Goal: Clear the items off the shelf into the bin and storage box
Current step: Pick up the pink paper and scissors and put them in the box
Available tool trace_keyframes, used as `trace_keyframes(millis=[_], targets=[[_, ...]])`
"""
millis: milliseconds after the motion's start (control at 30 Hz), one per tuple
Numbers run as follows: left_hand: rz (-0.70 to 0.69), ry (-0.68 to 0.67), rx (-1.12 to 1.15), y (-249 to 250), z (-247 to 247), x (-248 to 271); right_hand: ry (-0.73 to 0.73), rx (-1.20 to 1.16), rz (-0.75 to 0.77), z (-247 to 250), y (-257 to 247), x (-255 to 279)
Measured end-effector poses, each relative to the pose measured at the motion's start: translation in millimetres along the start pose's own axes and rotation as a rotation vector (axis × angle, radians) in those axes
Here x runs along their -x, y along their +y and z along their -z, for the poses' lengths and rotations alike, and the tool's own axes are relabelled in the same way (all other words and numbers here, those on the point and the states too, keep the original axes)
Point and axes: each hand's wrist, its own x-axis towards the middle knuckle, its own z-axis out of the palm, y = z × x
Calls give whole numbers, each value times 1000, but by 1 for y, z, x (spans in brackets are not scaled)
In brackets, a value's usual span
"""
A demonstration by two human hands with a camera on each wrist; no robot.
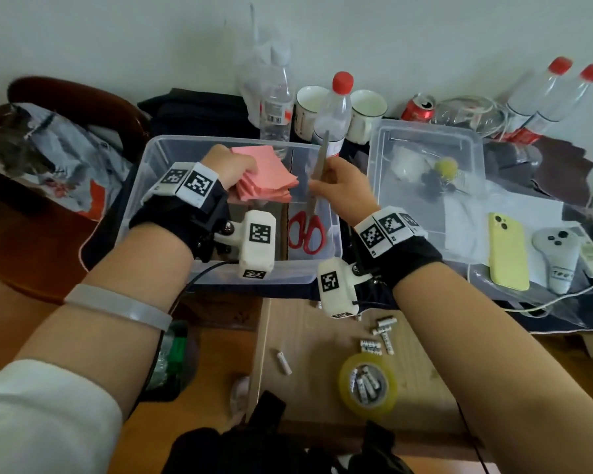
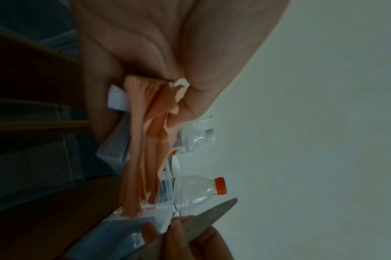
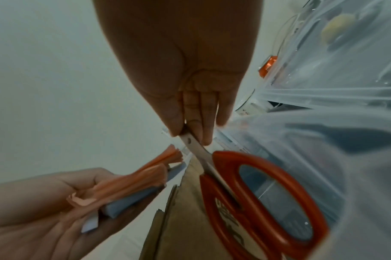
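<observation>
Over the clear storage box (image 1: 158, 155) my left hand (image 1: 230, 167) grips a stack of pink paper sheets (image 1: 269, 176), with a white-blue pad under them (image 3: 132, 202). The same pink sheets (image 2: 143, 149) fan out from my fingers in the left wrist view. My right hand (image 1: 346, 183) pinches the closed blades of red-handled scissors (image 1: 307, 230), handles hanging down inside the box. In the right wrist view the scissors (image 3: 256, 198) hang below my fingertips (image 3: 199, 128).
A second clear box (image 1: 421, 131) with small items stands to the right. Bottles (image 1: 334, 111), two mugs (image 1: 365, 114) and a can (image 1: 418, 107) line the wall. On the wooden shelf (image 1: 425, 388) lie several batteries (image 1: 384, 333) and a tape roll (image 1: 367, 384). A yellow phone (image 1: 507, 251) lies right.
</observation>
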Motion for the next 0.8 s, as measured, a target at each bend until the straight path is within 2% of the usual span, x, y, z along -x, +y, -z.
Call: trace_keyframes(millis=[67,133,233,300,433,633,800], targets=[[4,13,35,0,5,-4,1,241,37,-2,-1,-2],[4,37,43,-1,10,-6,-1,427,-4,-3,-1,-4],[-12,71,-23,-2,13,-11,-79,494,-20,-6,6,-6],[-19,55,-51,-2,13,-11,-121,566,15,-9,8,-5],[-5,20,-40,-3,9,-11,-183,704,-16,-13,16,-3],[17,39,-35,-6,8,-9,-118,703,-32,-20,21,-2],[2,56,-66,-8,9,-10,-38,600,-40,-23,25,-1]])
